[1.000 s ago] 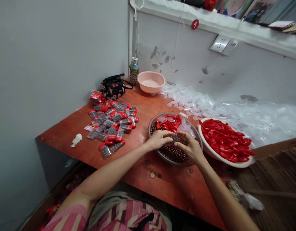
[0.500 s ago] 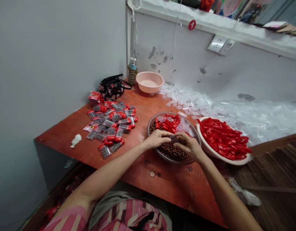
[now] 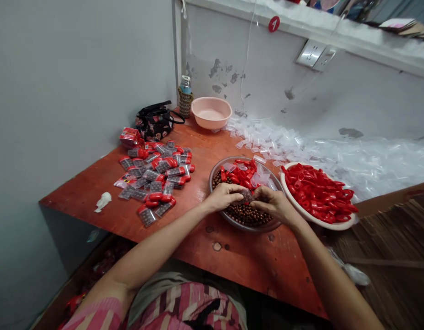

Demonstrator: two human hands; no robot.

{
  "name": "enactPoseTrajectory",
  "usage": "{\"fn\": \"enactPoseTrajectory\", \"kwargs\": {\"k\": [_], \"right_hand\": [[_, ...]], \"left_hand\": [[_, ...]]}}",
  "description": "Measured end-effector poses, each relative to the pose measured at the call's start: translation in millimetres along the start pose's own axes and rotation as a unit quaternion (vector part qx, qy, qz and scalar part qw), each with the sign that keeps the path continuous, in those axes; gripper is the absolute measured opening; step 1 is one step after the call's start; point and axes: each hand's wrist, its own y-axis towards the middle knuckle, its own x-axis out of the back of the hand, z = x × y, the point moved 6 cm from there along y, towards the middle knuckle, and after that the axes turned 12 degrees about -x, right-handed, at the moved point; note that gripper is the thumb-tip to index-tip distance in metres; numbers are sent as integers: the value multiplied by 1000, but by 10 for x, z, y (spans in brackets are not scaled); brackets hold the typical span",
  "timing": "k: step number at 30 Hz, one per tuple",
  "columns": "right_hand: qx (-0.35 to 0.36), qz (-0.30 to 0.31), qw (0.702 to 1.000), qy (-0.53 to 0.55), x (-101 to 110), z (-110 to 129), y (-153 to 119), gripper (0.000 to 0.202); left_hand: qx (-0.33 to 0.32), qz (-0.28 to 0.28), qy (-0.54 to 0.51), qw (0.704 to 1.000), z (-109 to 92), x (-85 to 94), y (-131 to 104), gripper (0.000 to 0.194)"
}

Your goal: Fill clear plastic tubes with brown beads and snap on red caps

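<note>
My left hand (image 3: 223,198) grips a small clear plastic container (image 3: 247,197) with dark contents between thumb and fingers, over a grey basin (image 3: 211,184). Close to the container's right end is my right hand (image 3: 273,201), its thumb and fingertips pinched together; whatever they hold is too small to make out. Beneath both hands, brown beads (image 3: 248,216) fill the near part of the basin. Red plastic caps (image 3: 242,170) and empty clear containers (image 3: 262,178) lie in its far part.
To the right stands a white basin (image 3: 310,219) heaped with red caps. Clear containers (image 3: 322,153) pile along the wall. Several filled, red-capped containers (image 3: 157,176) lie left. Behind are a pink basin (image 3: 212,121), a floral bag (image 3: 157,123) and a bottle (image 3: 186,85). Crumpled tissue (image 3: 103,201) sits near the left edge.
My right fingers have drawn back slightly rightward from the container, so more of it shows. The left hand keeps its hold. The whole view has shifted a little.
</note>
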Motion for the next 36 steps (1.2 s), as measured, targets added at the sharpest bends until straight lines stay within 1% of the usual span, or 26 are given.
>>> {"fn": "enactPoseTrajectory", "kwargs": {"k": [3,5,6,7,8,9,10,12,13,14,16,18,19,20,21,22,23,24,25,26,28,31,33,36], "right_hand": [[-20,29,999,-4,151,11,-68,25],[-29,41,997,-51,234,-17,-116,31],[-34,24,995,-95,282,-43,-131,33],[-43,-11,988,-150,334,-77,-136,31],[-60,-56,973,-215,381,-118,-133,28],[-86,-94,950,-284,404,-167,-124,25],[-116,-116,921,-353,395,-222,-108,23],[-170,-116,859,-468,294,-332,-62,24],[-184,-110,835,-507,226,-373,-39,25],[-188,-109,818,-533,163,-396,-17,25],[-183,-120,803,-555,81,-416,6,23],[-179,-130,804,-552,84,-430,-7,21],[-179,-136,811,-540,118,-435,-27,21],[-175,-143,826,-516,163,-433,-53,21],[-161,-152,852,-475,210,-416,-81,22],[-133,-162,885,-415,250,-378,-110,24],[-95,-168,920,-342,276,-323,-138,27],[-48,-172,948,-265,287,-253,-164,30],[-3,-175,965,-196,282,-176,-187,32],[38,-176,973,-145,261,-97,-204,32],[99,-179,973,-110,174,55,-215,31],[167,-190,957,-143,37,249,-221,26],[195,-209,944,-166,8,329,-243,24],[211,-228,933,-182,20,371,-276,24]], "left_hand": [[31,-45,-73,996,8,22,-19,36],[47,-81,-140,986,-1,29,-27,42],[53,-93,-168,980,-10,27,-27,45],[58,-99,-186,976,-21,22,-25,46],[63,-102,-194,974,-29,14,-22,46],[68,-101,-191,974,-34,7,-17,44],[70,-99,-181,976,-34,1,-12,42],[68,-93,-151,982,-22,-5,-4,38],[63,-88,-137,985,-10,-8,0,37],[56,-82,-124,987,2,-11,1,36],[36,-65,-99,992,21,-14,1,34],[14,-47,-64,997,23,-10,-6,32],[2,-39,-41,998,15,-5,-10,31],[-10,-31,-14,999,0,-2,-15,30],[-23,-22,13,999,-22,-3,-20,30],[-36,-12,39,999,-49,-10,-24,29],[-48,-2,61,997,-79,-22,-29,28],[-60,8,79,995,-111,-38,-35,28],[-70,18,93,993,-142,-57,-41,27],[-78,26,104,991,-171,-74,-48,26],[-89,29,125,988,-221,-93,-62,26],[-95,13,149,984,-275,-87,-82,25],[-95,5,156,983,-291,-85,-91,24],[-93,2,161,982,-289,-91,-94,25]]}}
